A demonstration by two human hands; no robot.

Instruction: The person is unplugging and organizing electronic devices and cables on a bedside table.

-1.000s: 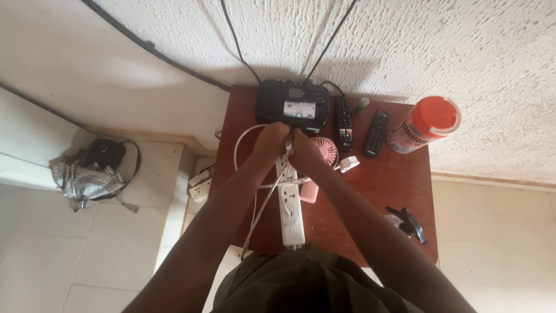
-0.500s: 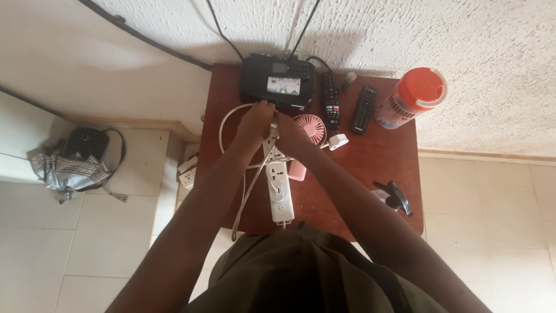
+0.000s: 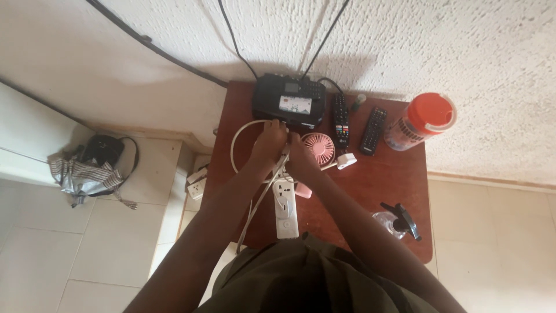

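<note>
My left hand and my right hand are pressed together over the far end of a white power strip that lies lengthwise on a small red-brown table. Both hands close around a white cable and what looks like a plug at the strip's top socket; the plug itself is hidden by my fingers. The cable loops out to the left and trails down past the table's near edge. A small pink fan lies just right of my hands.
A black radio-like device with a small screen sits at the table's back against the textured wall. Two black remotes, a white adapter, an orange-lidded jar and a spray bottle share the table. A bag lies on the floor.
My hands have stayed clasped over the strip's far end, shifting only slightly. The camera view swung, so the table appears a little lower and to the right.
</note>
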